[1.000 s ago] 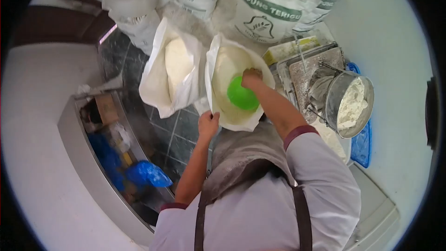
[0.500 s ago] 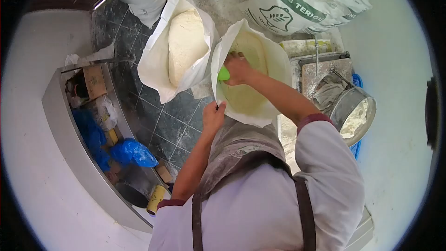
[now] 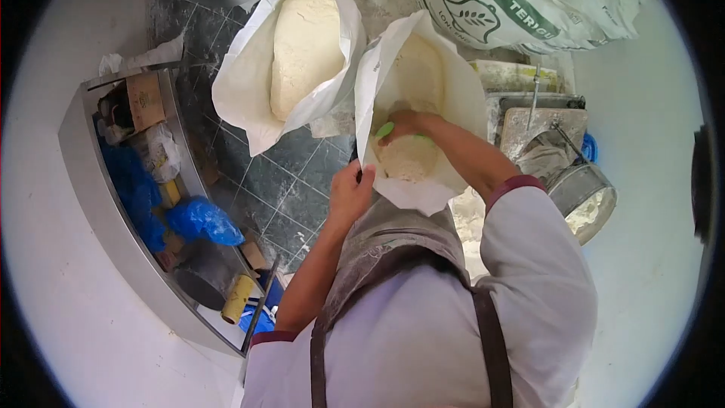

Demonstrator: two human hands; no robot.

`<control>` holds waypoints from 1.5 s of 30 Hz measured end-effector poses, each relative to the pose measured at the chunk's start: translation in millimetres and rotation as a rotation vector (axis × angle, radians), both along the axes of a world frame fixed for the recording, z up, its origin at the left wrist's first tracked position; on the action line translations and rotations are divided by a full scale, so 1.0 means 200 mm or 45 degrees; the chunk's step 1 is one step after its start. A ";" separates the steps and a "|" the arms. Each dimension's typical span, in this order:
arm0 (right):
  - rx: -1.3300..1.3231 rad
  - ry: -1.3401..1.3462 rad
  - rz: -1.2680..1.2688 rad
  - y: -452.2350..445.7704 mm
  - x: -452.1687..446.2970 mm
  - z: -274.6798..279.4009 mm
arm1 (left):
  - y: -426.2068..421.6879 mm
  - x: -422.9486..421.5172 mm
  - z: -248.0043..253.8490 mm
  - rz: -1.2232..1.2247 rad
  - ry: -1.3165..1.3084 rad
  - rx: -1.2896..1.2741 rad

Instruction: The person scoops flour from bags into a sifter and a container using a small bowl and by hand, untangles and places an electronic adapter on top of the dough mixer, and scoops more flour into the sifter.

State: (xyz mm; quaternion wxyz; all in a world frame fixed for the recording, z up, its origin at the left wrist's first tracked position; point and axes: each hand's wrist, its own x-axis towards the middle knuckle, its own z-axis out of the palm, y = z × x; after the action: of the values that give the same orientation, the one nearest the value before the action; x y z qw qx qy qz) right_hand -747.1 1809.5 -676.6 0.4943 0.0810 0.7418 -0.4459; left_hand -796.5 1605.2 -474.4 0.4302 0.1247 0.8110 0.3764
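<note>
My left hand (image 3: 352,190) is closed on the near left rim of an open white sack (image 3: 368,80). Inside that sack my right hand (image 3: 408,123) reaches down, fingers wrapped round a bright green plastic tool (image 3: 385,130); its shape is mostly hidden by the hand. Pale flour (image 3: 408,157) lies in the sack below the hand. Just left stands a second open white sack (image 3: 245,68), heaped with cream-coloured flour (image 3: 306,46); neither hand touches it.
Printed flour sacks (image 3: 498,8) stand at the back right. A metal sieve (image 3: 585,200) with flour sits at right near a platform scale (image 3: 544,125). On the left, a steel shelf unit (image 3: 98,181) holds blue plastic bags (image 3: 204,219) and a yellow roll (image 3: 238,298). The floor is dark tile (image 3: 283,170).
My right hand has gone lower and deeper into the sack with the green tool, and pale flour shows below it. My left hand keeps its hold on the rim. The view has shifted slightly.
</note>
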 end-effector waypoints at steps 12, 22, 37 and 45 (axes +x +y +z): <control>0.470 0.315 -0.507 0.05 0.11 0.20 | -0.11 0.14 -0.07 -0.220 0.048 -0.171; 0.401 0.459 -1.022 0.20 0.23 0.55 | 0.19 -0.37 0.11 -0.522 0.656 -0.350; 0.186 0.458 -1.994 0.29 0.40 1.18 | 0.08 -0.58 0.13 -0.274 0.464 0.363; 0.060 0.553 -2.510 0.44 0.98 1.51 | 0.36 -0.06 0.36 -0.851 0.334 0.462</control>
State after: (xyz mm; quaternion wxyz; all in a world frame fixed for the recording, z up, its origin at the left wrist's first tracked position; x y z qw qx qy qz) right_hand -551.9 1896.7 -374.1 -0.2420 0.5848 0.4267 -0.6460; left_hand -809.4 1677.1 -402.4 0.3925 0.5026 0.6942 0.3337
